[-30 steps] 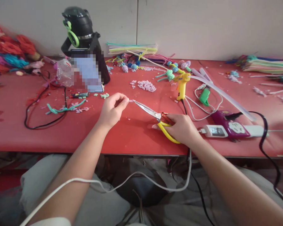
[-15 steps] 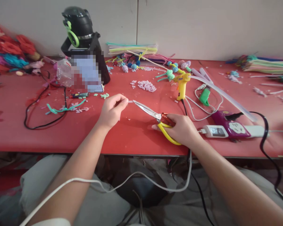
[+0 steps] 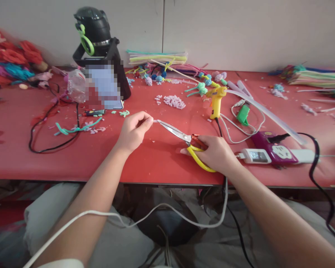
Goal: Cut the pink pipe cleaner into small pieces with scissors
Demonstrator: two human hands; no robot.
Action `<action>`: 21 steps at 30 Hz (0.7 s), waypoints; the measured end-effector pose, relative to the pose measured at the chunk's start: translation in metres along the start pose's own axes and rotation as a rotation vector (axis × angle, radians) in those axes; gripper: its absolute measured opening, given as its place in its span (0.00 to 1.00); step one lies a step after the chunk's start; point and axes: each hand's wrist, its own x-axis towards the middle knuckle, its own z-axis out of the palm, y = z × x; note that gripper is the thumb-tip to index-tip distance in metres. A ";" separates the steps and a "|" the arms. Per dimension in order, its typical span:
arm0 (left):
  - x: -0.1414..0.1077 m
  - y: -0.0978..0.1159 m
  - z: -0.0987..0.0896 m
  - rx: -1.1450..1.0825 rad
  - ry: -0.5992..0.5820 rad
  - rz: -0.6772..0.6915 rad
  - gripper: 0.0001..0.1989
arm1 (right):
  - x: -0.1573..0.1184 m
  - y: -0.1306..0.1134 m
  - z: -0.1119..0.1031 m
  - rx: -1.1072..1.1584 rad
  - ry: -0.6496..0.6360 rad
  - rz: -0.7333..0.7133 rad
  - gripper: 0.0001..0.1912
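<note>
My left hand (image 3: 134, 131) pinches a short pale lilac piece of pipe cleaner (image 3: 155, 121), its end sticking out past the fingertips. In my right hand (image 3: 216, 152) are scissors (image 3: 174, 131) with yellow and red-orange handles. Their slightly parted blade tips point left and meet the free end of the pipe cleaner. Behind the hands lies a pile of short cut lilac pieces (image 3: 175, 101) on the red tabletop (image 3: 156, 163).
A yellow glue gun (image 3: 216, 102) stands right of the pile. A purple power strip (image 3: 279, 149) with cables lies at the right. A black bottle (image 3: 96, 33) with a phone (image 3: 104, 87) against it stands back left. Pipe cleaner bundles (image 3: 158, 57) line the wall.
Almost nothing differs; the whole view has shifted by a few pixels. Both hands keep their grip, and the scissor tips stay at the pipe cleaner's end.
</note>
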 end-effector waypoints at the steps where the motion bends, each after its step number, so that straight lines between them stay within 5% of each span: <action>1: 0.000 0.000 0.000 -0.001 0.001 0.000 0.11 | 0.000 0.000 0.000 0.001 0.004 -0.005 0.37; 21: 0.000 0.003 0.000 0.007 -0.004 0.015 0.11 | -0.001 0.002 0.001 0.028 -0.001 -0.001 0.36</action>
